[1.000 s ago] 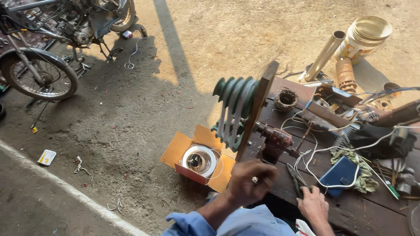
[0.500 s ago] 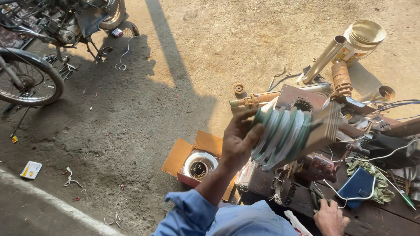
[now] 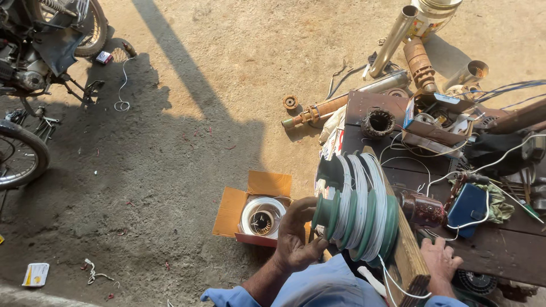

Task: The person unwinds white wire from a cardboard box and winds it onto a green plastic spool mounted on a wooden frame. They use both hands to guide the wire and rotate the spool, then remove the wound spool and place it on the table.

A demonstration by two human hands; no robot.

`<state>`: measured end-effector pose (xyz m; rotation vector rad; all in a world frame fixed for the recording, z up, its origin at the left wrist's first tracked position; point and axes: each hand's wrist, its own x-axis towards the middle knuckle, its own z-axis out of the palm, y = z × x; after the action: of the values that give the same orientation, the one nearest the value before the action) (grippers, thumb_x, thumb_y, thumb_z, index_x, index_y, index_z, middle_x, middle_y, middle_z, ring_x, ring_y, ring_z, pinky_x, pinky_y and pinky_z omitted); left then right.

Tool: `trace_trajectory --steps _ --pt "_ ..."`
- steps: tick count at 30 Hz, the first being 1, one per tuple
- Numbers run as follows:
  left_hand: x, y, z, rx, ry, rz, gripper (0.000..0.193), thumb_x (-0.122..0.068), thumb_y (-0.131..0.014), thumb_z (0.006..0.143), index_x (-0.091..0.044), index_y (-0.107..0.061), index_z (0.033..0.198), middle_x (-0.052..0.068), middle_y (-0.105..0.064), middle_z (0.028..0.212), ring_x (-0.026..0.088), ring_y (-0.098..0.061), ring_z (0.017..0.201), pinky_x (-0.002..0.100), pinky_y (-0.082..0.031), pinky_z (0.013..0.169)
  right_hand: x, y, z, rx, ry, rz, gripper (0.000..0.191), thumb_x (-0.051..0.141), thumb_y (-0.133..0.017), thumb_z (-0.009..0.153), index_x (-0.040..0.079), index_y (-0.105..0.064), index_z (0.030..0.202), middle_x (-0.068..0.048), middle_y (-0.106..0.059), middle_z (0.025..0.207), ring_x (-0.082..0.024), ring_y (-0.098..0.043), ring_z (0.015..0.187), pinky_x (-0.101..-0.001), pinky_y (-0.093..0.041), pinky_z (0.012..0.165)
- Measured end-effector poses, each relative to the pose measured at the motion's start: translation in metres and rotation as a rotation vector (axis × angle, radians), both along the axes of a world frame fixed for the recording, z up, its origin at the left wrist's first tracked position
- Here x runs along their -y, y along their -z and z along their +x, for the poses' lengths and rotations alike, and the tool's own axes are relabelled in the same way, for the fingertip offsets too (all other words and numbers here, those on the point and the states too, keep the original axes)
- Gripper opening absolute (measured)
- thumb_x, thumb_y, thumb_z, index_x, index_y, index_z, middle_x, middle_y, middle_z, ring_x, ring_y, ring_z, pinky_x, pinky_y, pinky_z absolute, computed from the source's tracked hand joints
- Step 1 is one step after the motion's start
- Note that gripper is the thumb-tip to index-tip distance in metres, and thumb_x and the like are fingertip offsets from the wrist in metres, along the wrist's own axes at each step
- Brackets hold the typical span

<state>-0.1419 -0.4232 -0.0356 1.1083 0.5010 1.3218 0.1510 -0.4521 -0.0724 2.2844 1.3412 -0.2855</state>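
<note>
Left hand [image 3: 297, 236] grips green stepped coil former [image 3: 358, 207] at its small end, axis pointing rightward toward wooden board; right hand [image 3: 441, 261] rests flat on desk [image 3: 489, 250], holding nothing

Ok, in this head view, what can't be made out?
- Left hand: fingertips hidden behind the green former; contact there unclear.
- Right hand: fingers partly hidden by the wooden board; whether it grips cannot be told.
- Wire coil in the cardboard box: core too small to make out.
- Motorcycle: cut off by the top and left edges.
- Bench: far end cut off by the right edge.
</note>
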Motion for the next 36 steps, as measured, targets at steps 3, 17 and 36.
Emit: trace_trajectory --steps 3,17,36 --pt "-0.003 0.005 0.003 -0.005 -0.011 0.043 0.058 -0.024 -0.075 0.089 0.001 -0.055 0.138 0.012 -0.066 0.123 0.02 -0.063 0.119 0.036 -0.048 0.111 -0.003 0.002 0.002 -0.016 0.011 0.028 0.037 0.038 -0.062 0.099 0.018 -0.068 0.13 -0.011 -0.062 0.136 -0.034 -0.061 0.13 -0.0576 -0.048 0.103" --pt "-0.06 0.067 0.022 0.274 0.228 -0.312 0.052 -0.04 -0.08 0.107 0.009 -0.064 0.12 0.01 -0.069 0.103 0.014 -0.061 0.089 0.03 -0.05 0.084 0.062 0.019 0.036 -1.654 0.732 0.972 0.032 0.019 -0.064 0.102 0.0 -0.068 0.127 -0.009 -0.071 0.107 -0.016 -0.064 0.098 -0.0329 -0.052 0.084" --pt "-0.046 0.023 0.018 -0.422 0.108 -0.172 0.071 -0.051 -0.089 0.077 0.001 -0.069 0.122 0.006 -0.076 0.104 0.012 -0.069 0.086 0.029 -0.059 0.077 0.097 0.006 0.023 -1.543 0.177 0.184 0.071 0.022 -0.074 0.084 0.009 -0.047 0.148 -0.006 -0.06 0.143 -0.02 -0.058 0.131 -0.0352 -0.044 0.109"
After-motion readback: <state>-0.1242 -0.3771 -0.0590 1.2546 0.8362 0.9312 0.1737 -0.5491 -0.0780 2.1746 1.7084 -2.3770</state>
